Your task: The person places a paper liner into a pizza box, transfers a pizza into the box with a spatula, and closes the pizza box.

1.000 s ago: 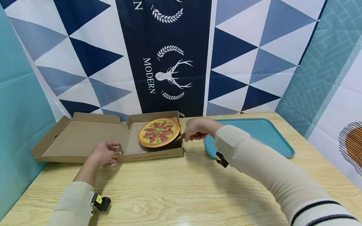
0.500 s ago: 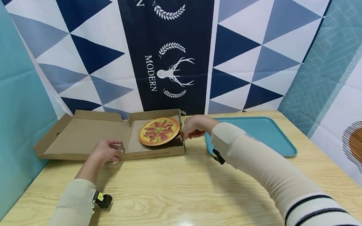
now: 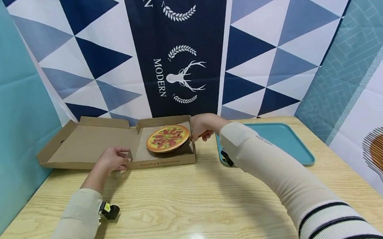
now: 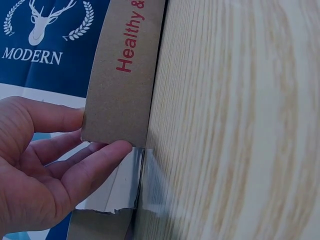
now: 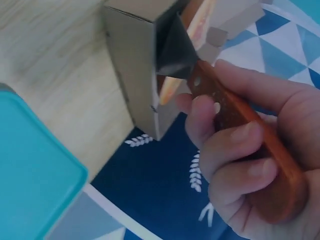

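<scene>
Hands work at either end of the box base: the left hand (image 3: 112, 159) pinches the front-left corner of the pizza box (image 3: 167, 161) between thumb and finger, while the right hand (image 3: 201, 127) grips the brown handle of a pizza server (image 5: 277, 160). What has just changed is slight: the right hand sits a little higher than half a second ago; the left keeps its place. The pizza (image 3: 167, 137) lies between the two hands, inside the base, the server's blade seemingly beneath it. That suggests a lift being started with the box steadied, though whether the pizza is fully off the liner I cannot tell. Counted: one pizza, one server, one box with its lid open beyond the left hand, one blue tray (image 3: 278, 143) just right of the right hand, all on one table (image 3: 157, 205).
</scene>
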`<state>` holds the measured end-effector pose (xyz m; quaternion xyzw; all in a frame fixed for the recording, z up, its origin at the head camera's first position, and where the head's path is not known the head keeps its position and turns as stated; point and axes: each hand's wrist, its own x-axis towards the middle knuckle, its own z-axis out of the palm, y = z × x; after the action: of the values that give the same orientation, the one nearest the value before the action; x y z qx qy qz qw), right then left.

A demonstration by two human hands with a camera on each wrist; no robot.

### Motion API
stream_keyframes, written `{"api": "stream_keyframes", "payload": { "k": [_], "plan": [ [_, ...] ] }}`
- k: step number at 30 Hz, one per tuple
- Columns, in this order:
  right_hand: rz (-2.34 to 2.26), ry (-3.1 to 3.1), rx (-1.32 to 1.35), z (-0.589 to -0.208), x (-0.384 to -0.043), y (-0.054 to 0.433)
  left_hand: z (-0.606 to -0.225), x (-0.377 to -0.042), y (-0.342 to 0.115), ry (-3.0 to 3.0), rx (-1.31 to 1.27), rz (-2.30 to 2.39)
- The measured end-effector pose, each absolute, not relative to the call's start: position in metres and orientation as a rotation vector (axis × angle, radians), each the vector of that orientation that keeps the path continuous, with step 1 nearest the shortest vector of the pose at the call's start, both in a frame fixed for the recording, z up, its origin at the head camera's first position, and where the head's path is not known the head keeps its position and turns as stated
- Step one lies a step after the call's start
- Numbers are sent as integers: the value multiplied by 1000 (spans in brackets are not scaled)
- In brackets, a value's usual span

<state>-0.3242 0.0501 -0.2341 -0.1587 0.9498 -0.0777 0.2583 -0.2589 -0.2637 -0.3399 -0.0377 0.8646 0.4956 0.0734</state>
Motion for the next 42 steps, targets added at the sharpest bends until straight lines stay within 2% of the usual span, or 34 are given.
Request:
{"api": "stream_keyframes", "payload": {
  "k": [10,15,22,42],
  "plan": [
    [-87,2643,-537,-227,-328,36,-341,-260,-265,2580,-126,1526],
    [-74,2622,-500,-221,-328,34,-339,-259,-264,2564,-120,1545],
    [371,2718,-569,-211,-326,29,-338,-258,-264,2578,-99,1529],
    [387,2789,-592,-196,-323,28,-341,-260,-264,2557,-116,1551]
  ]
}}
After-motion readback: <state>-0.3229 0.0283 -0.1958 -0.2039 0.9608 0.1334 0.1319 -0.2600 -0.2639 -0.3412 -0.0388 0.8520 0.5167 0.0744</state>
